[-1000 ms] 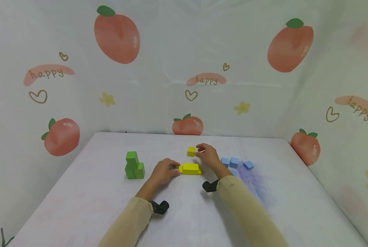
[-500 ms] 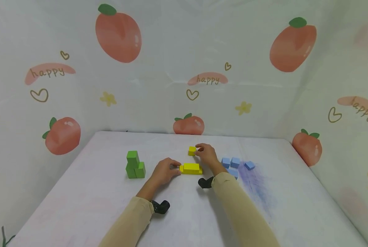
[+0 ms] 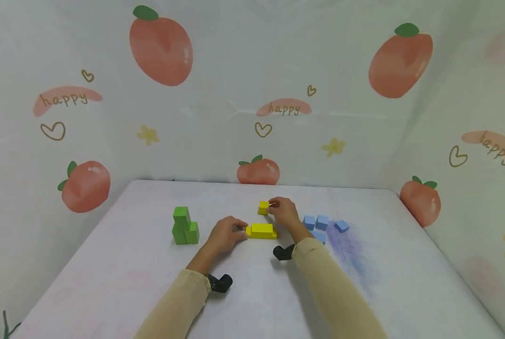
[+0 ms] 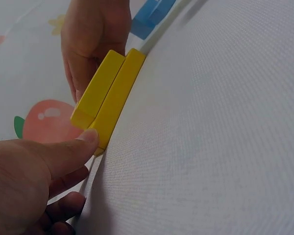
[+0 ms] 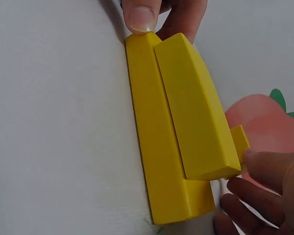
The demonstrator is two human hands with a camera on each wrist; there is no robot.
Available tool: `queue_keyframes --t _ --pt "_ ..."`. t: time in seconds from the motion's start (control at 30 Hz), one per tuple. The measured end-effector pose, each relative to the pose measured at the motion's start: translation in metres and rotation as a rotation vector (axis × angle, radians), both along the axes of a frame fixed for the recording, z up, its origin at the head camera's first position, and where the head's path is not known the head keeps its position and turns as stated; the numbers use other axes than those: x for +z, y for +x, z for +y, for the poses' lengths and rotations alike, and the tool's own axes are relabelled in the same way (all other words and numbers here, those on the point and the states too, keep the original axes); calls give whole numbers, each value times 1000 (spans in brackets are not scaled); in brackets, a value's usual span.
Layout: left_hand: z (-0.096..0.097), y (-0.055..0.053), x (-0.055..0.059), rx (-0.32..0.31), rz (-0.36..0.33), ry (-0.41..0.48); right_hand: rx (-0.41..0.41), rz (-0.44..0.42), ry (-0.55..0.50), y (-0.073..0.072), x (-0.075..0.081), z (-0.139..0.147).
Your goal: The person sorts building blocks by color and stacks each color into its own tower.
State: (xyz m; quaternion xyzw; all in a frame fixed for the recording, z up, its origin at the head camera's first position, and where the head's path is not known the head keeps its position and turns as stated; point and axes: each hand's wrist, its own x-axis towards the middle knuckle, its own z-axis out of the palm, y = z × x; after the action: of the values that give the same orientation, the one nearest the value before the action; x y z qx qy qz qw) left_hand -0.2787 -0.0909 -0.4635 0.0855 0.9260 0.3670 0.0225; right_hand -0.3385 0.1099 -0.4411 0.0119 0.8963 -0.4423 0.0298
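Cube (image 3: 263, 208), yellow, meets the right hand (image 3: 284, 215) (whether gripped, I cannot tell). The left hand (image 3: 224, 235) pinches a long yellow block (image 5: 153, 122) topped by a shorter block (image 5: 198, 115).

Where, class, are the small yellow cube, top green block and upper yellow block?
Small yellow cube (image 3: 263, 209), head view: front face.
Top green block (image 3: 182, 220), head view: front face.
Upper yellow block (image 5: 192, 112), right wrist view: broad face.

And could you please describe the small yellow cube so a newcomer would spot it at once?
On the white table, find the low yellow stack near the middle. Just beyond it, toward the backdrop, is the small yellow cube touched by the right hand: the only yellow block outside that stack.
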Motion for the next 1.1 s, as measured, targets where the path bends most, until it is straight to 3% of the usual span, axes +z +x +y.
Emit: queue_keyframes --t 0.17,0.37,0.93,1.1 --pt "0 -1 1 2 -4 -2 6 -6 -11 4 0 2" --pt "-1 0 2 -5 1 -5 38 46 -29 11 -2 10" --pt "-2 2 2 -10 13 -15 175 132 -34 48 9 14" --pt "-1 2 3 -10 4 -10 176 135 -22 55 9 15"
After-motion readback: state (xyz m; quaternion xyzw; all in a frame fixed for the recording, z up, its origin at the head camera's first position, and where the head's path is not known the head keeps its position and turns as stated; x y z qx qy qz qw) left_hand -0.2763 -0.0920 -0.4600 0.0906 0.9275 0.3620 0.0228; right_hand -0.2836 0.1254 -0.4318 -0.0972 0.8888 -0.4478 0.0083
